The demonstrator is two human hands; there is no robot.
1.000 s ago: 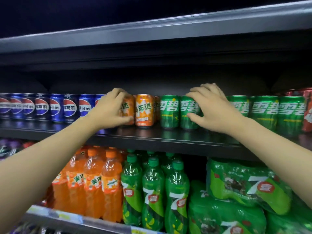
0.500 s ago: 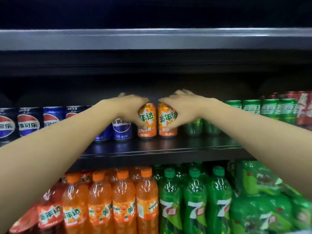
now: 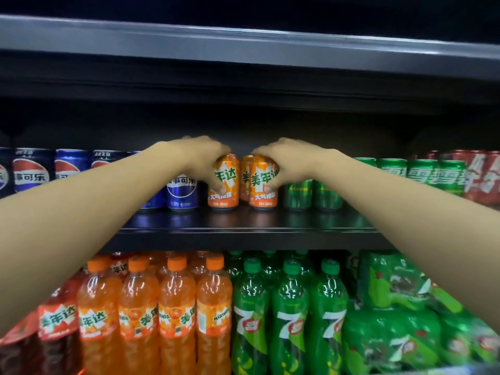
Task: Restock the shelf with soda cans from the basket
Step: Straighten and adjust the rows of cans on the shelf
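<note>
Two bare arms reach in from the lower left and lower right of the frame and meet at the middle of a dark shelf (image 3: 243, 226) lined with soda cans. At center, the left hand (image 3: 200, 155) is curled over the top of an upright orange can (image 3: 223, 190), its thumb pressed against the front of the label. Just to the right, the right hand (image 3: 286, 161) wraps over the top of a second orange can (image 3: 263, 188) in the same way, thumb on the label. Both cans stand on the shelf surface, near each other, with a third orange can (image 3: 245, 174) partly visible between and behind them. To the left of the orange cans stands a row of blue cola cans (image 3: 181, 192) running to the left edge of the frame. To the right stand green cans (image 3: 297, 193), continuing in a row toward the right edge, where red cans (image 3: 484, 174) begin. Above, a grey shelf rail (image 3: 243, 44) crosses the top of the frame. Below the can shelf, at lower left and center, stand orange soda bottles (image 3: 176, 315) with orange caps; to their right are green bottles (image 3: 289, 315) with green caps, and shrink-wrapped green packs (image 3: 400, 320) fill the lower right. No basket appears in view.
</note>
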